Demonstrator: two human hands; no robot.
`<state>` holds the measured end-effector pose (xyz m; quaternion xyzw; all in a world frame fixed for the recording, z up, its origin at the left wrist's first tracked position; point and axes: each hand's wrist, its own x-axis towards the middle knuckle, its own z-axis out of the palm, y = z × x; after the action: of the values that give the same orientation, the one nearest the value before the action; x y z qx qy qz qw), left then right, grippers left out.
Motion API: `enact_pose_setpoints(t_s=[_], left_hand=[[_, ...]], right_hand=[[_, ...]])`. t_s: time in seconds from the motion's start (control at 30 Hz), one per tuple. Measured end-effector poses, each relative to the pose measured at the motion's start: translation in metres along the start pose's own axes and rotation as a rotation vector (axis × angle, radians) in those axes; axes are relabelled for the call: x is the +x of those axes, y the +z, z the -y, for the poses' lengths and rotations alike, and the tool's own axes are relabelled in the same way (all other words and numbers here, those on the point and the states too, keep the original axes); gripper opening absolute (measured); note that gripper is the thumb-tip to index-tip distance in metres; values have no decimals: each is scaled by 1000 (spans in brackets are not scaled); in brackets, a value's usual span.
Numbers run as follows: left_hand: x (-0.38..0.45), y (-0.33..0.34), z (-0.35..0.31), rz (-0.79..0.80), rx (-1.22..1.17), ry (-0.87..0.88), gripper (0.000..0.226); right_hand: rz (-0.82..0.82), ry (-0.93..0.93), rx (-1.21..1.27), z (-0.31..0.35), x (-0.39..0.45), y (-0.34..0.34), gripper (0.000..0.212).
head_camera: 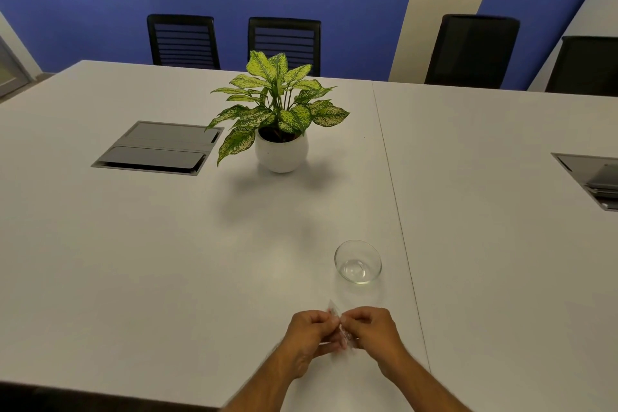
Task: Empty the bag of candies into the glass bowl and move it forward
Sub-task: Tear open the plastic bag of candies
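White worktop (167,261), blue wall behind. Both hands' fingers (334,319) pinched on the candy bag (344,336), apparently opening it. Glass bowl (357,261) just ahead, empty. Pour and push forward remain.

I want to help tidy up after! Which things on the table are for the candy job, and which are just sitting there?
For the job:
- small clear candy bag, pinched between the left hand and right hand
- empty glass bowl, just beyond the hands

Just sitting there:
- potted plant in its white pot
- two grey cable hatches in the white table
- black chairs behind
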<state>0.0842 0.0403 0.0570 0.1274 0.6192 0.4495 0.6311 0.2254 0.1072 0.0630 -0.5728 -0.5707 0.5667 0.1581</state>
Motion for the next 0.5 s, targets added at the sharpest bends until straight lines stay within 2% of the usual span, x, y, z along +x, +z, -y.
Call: enact_pose_setpoints(t_s=[0.23, 0.5], left_hand=[[-3, 3, -3, -40, 110, 51, 17], [-1, 9, -8, -187, 421, 190, 25]], right_hand=[[-25, -74, -225, 6, 2, -1, 12], [-78, -267, -558, 10, -1, 5, 15]])
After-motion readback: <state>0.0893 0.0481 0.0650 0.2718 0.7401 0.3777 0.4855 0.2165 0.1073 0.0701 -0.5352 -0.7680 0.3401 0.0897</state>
